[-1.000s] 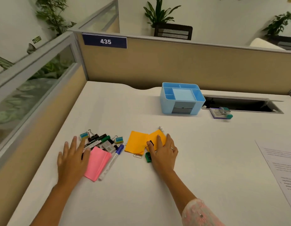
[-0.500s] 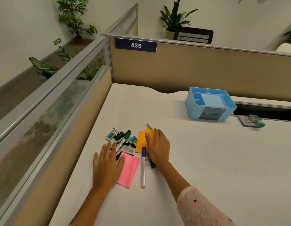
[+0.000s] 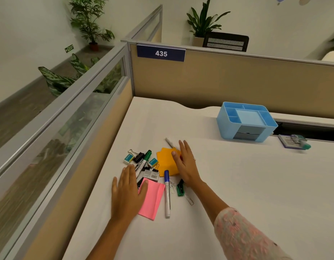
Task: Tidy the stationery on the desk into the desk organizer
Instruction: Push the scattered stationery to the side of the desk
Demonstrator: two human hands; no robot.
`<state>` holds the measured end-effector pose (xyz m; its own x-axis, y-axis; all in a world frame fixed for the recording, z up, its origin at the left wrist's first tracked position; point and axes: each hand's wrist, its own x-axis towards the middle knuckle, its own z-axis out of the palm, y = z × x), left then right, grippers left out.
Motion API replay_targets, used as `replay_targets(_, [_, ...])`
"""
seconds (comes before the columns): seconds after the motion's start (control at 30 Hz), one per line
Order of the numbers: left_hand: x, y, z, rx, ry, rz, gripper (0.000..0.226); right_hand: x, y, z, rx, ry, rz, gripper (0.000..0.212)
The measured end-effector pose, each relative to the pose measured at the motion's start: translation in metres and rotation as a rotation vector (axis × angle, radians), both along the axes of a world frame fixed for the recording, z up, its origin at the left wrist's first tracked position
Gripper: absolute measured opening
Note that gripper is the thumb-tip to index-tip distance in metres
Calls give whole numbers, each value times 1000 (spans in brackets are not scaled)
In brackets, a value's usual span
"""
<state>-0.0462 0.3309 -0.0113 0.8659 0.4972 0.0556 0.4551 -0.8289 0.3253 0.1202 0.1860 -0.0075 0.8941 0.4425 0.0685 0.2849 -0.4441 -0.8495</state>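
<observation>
Stationery lies in a loose heap near the left edge of the white desk: orange sticky-note pad, pink sticky-note pad, blue-capped white marker, green-capped marker, black binder clips, small blue erasers, wire paper clips, small green object. The light blue plastic desk organizer stands well apart, toward the far right by the partition; its visible compartments look empty. Left hand flat, fingers straight, thumb on the pink pad's edge, grasping nothing. Right hand flat with extended fingers against the orange pad, also grasping nothing. Judgement: no item transferred; hands appear to be corralling the pile. Whole sort into the organizer remains.
</observation>
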Motion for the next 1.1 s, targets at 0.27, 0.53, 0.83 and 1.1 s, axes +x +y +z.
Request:
replay_targets(0.27, [-2, -1, -1, -40, -56, 17, 64, -6, -52, 3, -35, 60, -121, 62])
replay_targets(0.53, [13, -63, 22, 100, -391, -73, 32, -26, -141, -13, -187, -96, -95, 47])
replay_targets(0.83, [69, -245, 19, -78, -282, -381, 44, -18, -279, -9, -187, -186, -215, 33])
replay_targets(1.1, [92, -313, -10, 12, -18, -335, 52, 21, -457, 1, -247, -201, -477, 36])
